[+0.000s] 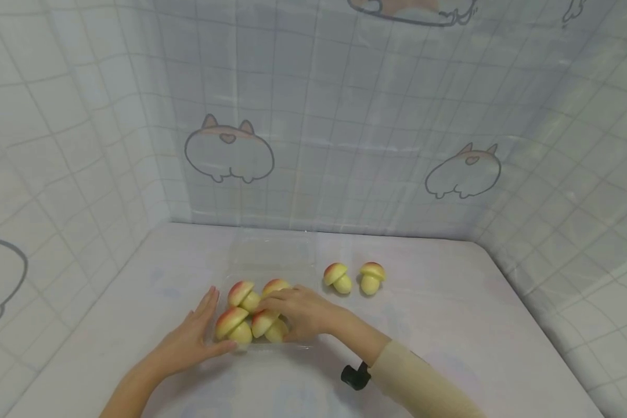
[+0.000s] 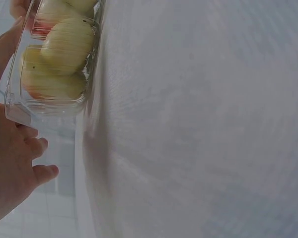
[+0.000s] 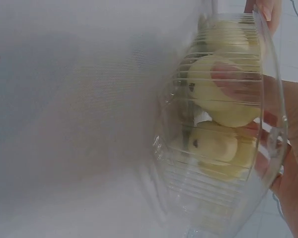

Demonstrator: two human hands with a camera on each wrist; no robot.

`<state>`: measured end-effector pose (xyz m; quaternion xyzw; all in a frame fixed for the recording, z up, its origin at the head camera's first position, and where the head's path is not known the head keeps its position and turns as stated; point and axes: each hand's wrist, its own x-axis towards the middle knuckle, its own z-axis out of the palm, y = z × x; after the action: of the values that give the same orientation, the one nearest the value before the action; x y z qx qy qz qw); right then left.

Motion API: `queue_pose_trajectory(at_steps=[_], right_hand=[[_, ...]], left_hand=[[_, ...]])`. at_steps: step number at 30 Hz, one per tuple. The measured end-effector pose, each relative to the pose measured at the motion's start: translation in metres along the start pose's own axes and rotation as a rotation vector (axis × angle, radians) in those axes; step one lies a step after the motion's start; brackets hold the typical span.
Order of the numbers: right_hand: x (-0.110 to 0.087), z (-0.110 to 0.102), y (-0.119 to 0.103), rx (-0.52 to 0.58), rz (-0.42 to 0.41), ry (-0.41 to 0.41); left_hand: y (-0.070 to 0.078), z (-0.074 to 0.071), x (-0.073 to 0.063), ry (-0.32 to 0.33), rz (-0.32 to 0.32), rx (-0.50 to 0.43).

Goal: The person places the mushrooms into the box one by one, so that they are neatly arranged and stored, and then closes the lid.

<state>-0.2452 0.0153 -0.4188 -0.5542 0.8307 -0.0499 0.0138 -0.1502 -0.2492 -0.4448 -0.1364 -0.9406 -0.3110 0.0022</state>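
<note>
A clear plastic box (image 1: 303, 346) holds several yellow toy mushrooms with red-tinged caps, including one at its front left (image 1: 233, 326). My left hand (image 1: 190, 342) rests against the box's left front corner, fingers straight along the side and thumb by the front rim. Inside the box, my right hand (image 1: 305, 310) grips a front toy mushroom (image 1: 271, 326), fingers over its cap. Through the ribbed wall in the right wrist view, the thumb (image 3: 233, 82) lies against a pale mushroom (image 3: 206, 94). The palm hides part of the box's right side.
The clear lid (image 1: 271, 252) lies folded back behind the box. Two more toy mushrooms, one nearer (image 1: 338, 277) and one farther right (image 1: 371, 277), stand on the white table (image 1: 439, 325). A black wrist mount (image 1: 355, 377) hangs under my right sleeve. Patterned curtains (image 1: 345, 145) surround the table.
</note>
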Motion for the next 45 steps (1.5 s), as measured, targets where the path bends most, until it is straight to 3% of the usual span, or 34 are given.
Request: queue_pose_trajectory(at_steps=[9,21,45], right_hand=[[-0.010,-0.003,0.001,0.052,0.041,0.031],[-0.029,-0.008,0.008,0.069,0.028,0.213],[-0.063,-0.016,0.027,0.163,0.110,0.290]], left_hand=[[-0.001,0.001,0.001,0.011,0.006,-0.006],[-0.001,0.001,0.002,0.008,0.001,-0.001],[-0.003,0.002,0.002,0.004,0.002,-0.002]])
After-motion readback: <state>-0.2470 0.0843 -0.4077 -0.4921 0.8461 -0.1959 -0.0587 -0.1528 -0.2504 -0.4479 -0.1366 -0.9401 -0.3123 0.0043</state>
